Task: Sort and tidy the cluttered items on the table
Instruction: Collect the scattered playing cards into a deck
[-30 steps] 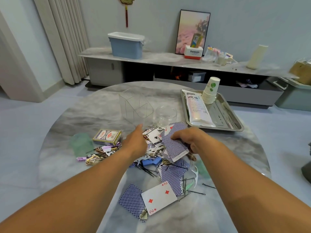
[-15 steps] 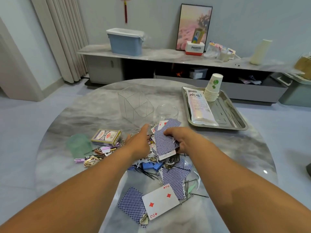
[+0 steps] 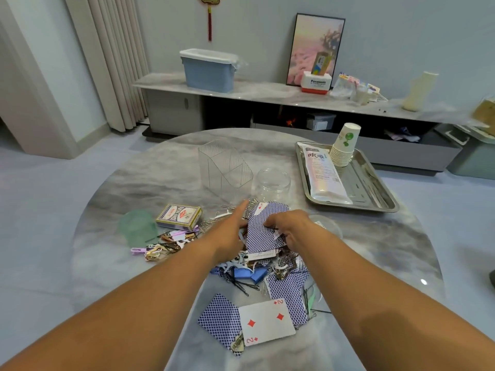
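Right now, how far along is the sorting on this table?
Barely started. Done: nothing visibly sorted; the clear organizer and glass jar look empty. In hand: the right hand grips a fan of blue-backed cards, the left hand reaching alongside. Left: the two of diamonds, loose cards, hairpins and clips still scattered.

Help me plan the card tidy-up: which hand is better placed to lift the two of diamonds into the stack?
Probably left. The right hand grips the card stack; the left hand lies open beside it, free to reach the two of diamonds.
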